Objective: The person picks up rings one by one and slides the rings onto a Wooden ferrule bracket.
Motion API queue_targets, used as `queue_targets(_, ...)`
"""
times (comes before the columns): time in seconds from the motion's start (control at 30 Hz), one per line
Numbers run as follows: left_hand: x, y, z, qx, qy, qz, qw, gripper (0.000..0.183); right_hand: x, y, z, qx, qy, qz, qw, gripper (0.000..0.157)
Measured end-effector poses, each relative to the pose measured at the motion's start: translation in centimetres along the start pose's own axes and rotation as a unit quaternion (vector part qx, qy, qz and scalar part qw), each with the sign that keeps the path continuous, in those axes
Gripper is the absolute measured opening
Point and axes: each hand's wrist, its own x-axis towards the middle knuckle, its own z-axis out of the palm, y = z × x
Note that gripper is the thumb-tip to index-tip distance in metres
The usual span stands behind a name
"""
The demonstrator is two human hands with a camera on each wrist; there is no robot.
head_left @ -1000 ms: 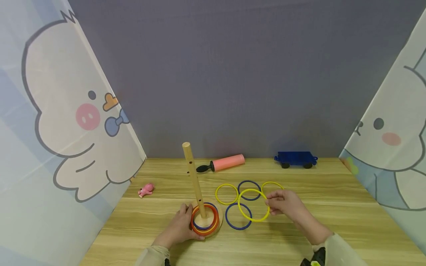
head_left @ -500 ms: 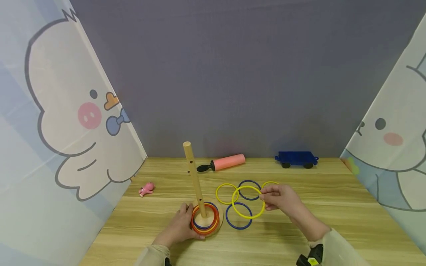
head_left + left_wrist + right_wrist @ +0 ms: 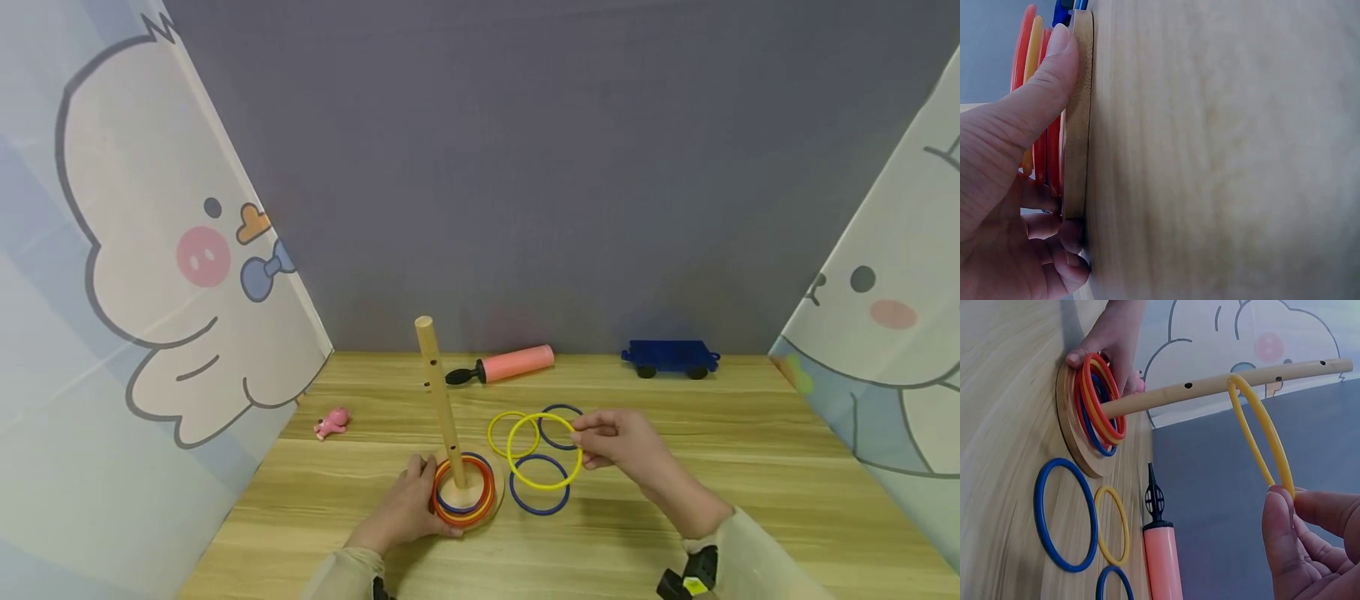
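Stacked rings (image 3: 491,493) on peg (image 3: 441,400); R hand (image 3: 618,440) pinches yellow ring (image 3: 1270,434), not yet on. L hand (image 3: 405,510) grips base (image 3: 1077,150); 3+ loose rings (image 3: 1072,568) to go, right.

It looks like a screened-off play corner, whether in a home or elsewhere cannot be told. A grey screen (image 3: 525,183) rises along the far edge of the wood-grain bench (image 3: 577,554), and a left panel (image 3: 135,283) and right panel (image 3: 900,358), both cartoon-printed, close its sides. On it are a pink toy figure (image 3: 332,422) near the left edge, a blue toy wagon (image 3: 670,356) by the far edge and a wooden ring-toss stand (image 3: 442,408).
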Motion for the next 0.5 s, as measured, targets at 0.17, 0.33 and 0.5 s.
queue_targets(0.17,0.0,0.2,-0.1,0.005,0.007,0.002,1.0,0.124,0.1,-0.3,0.6,0.009,-0.008,0.0,1.0,0.035)
queue_targets(0.33,-0.1,0.2,0.0,0.006,0.011,0.007,0.9999,0.122,0.2,-0.6,1.2,0.022,-0.014,0.002,1.0,0.034)
queue_targets(0.5,-0.1,0.2,0.0,0.009,0.017,0.011,0.9998,0.12,0.3,-1.0,1.7,0.023,-0.017,-0.005,1.0,0.032)
